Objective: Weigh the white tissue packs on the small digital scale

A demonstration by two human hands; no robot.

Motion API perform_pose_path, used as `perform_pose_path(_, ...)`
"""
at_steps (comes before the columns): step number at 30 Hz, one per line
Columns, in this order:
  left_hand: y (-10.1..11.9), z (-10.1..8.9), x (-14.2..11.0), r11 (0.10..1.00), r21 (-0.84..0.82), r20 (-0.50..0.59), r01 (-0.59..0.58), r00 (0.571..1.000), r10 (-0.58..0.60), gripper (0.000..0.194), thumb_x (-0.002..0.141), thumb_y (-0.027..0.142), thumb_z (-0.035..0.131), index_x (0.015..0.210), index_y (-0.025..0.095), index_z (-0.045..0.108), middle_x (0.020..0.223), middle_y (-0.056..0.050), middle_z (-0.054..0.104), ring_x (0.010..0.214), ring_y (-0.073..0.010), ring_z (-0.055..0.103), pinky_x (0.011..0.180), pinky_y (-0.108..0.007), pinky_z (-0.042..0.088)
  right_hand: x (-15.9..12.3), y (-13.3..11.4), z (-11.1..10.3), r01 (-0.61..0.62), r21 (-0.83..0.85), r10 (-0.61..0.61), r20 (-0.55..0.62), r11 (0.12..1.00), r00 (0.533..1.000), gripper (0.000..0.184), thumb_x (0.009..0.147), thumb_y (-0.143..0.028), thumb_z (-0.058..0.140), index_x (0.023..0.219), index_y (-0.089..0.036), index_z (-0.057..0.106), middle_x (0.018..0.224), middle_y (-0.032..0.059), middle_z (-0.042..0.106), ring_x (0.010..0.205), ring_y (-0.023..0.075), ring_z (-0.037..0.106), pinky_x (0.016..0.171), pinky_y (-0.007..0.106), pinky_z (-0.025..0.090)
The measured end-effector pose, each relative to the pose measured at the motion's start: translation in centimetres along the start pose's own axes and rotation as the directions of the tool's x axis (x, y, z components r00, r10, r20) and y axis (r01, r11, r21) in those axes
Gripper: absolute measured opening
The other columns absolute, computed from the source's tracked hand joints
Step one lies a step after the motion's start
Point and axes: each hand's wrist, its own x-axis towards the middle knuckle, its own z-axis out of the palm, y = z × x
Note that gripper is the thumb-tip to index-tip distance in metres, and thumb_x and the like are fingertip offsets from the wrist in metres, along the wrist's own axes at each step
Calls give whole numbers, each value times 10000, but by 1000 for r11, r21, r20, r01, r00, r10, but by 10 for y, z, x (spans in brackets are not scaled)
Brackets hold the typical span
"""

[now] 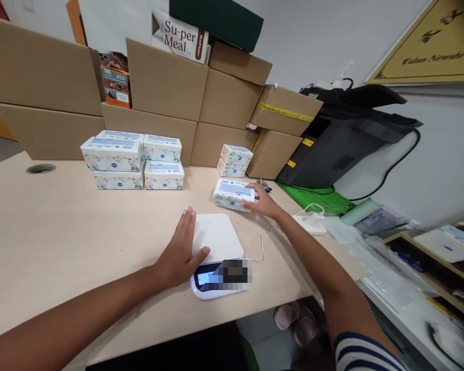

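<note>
A white kitchen scale (218, 237) with a lit display lies on the table; part of its display end is blurred by pixel blocks. My left hand (181, 250) rests against the scale's left edge, fingers stretched out, holding nothing. Behind the scale and slightly right, my right hand (265, 200) grips the right end of a tissue pack (232, 195), thumb on the near side and fingers on the top and far side. The pack appears to sit on the table. Farther back are stacked tissue packs on the left (114, 157) and a smaller stack of two (235, 161) on the right.
Cardboard boxes (166, 82) line the back of the table (62, 232). A black printer (328, 144) stands at the right on a green base. A white cable (263, 247) runs from the scale to a power strip (311, 224). A cable hole (40, 168) is at far left.
</note>
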Motion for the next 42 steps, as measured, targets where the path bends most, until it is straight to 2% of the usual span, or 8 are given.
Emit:
perform_pose_path(3, 0, 2, -1, 1000, 2, -13, -16, 1000, 16, 1030, 1153, 756, 426, 1917, 252, -48, 2001, -186, 53, 1865, -464, 19, 1496, -770, 190, 30, 5, -9, -52, -135, 58, 37, 989, 998, 604, 936, -478, 839, 1447, -195, 685, 1714, 269, 537, 1673, 490, 490, 1404, 691, 391)
perform_pose_path(5, -1, 4, -2, 1000, -4, -32, -30, 999, 30, 996, 1158, 741, 434, 1921, 262, 9, 2002, -173, 88, 1867, -456, 47, 1503, -753, 207, 48, -3, -10, -37, -244, 52, 56, 969, 997, 600, 959, -302, 823, 1530, -183, 683, 1833, 261, 445, 1768, 498, 347, 1458, 706, 276)
perform_pose_path(6, -2, 4, -3, 999, -9, -40, -37, 999, 36, 970, 1164, 730, 432, 1921, 271, 36, 2002, -168, 102, 1869, -451, 60, 1505, -746, 213, 58, -8, -8, -25, -291, 48, 71, 957, 996, 627, 978, -247, 806, 1586, -195, 662, 1861, 246, 428, 1780, 483, 332, 1462, 696, 277)
perform_pose_path(8, -3, 6, -4, 999, -19, -52, -43, 998, 42, 908, 1184, 715, 395, 1918, 283, 80, 2001, -164, 116, 1872, -438, 80, 1506, -738, 220, 79, -19, 0, -30, -367, 72, 103, 930, 992, 627, 1033, -222, 780, 1643, -221, 634, 1814, 237, 511, 1708, 444, 470, 1407, 663, 407)
perform_pose_path(11, -4, 8, -6, 999, -24, -66, -44, 997, 43, 861, 1205, 721, 304, 1907, 255, 124, 1995, -197, 118, 1870, -439, 104, 1492, -749, 236, 108, -27, 14, -98, -461, 167, 111, 882, 980, 494, 1102, -370, 788, 1561, -216, 686, 1606, 175, 692, 1418, 340, 719, 1190, 578, 634)
perform_pose_path(14, -5, 10, -9, 996, -32, -78, -78, 994, 76, 839, 1214, 710, 293, 1894, 237, 156, 1989, -222, 113, 1866, -443, 123, 1476, -747, 279, 124, -26, 24, -133, -515, 209, 92, 847, 973, 481, 1109, -469, 793, 1499, -201, 710, 1520, 126, 724, 1297, 283, 758, 1096, 523, 683)
perform_pose_path(29, 4, 6, -12, 991, -134, -20, 4, 1000, -7, 809, 1209, 697, 380, 1866, 247, 239, 1997, -192, 100, 1861, -431, 156, 1461, -721, 349, 134, 8, 21, -153, -469, 234, 119, 870, 965, 477, 1112, -455, 789, 1509, -204, 706, 1515, 129, 728, 1296, 285, 761, 1093, 521, 685)
perform_pose_path(42, 12, 6, -6, 992, -119, 14, 40, 999, -39, 858, 1181, 743, 407, 1816, 169, 361, 1967, -262, 175, 1831, -465, 230, 1429, -782, 347, 129, -3, 40, -96, -512, 127, 26, 853, 992, 455, 1121, -464, 777, 1493, -210, 716, 1519, 121, 725, 1295, 277, 757, 1097, 515, 682)
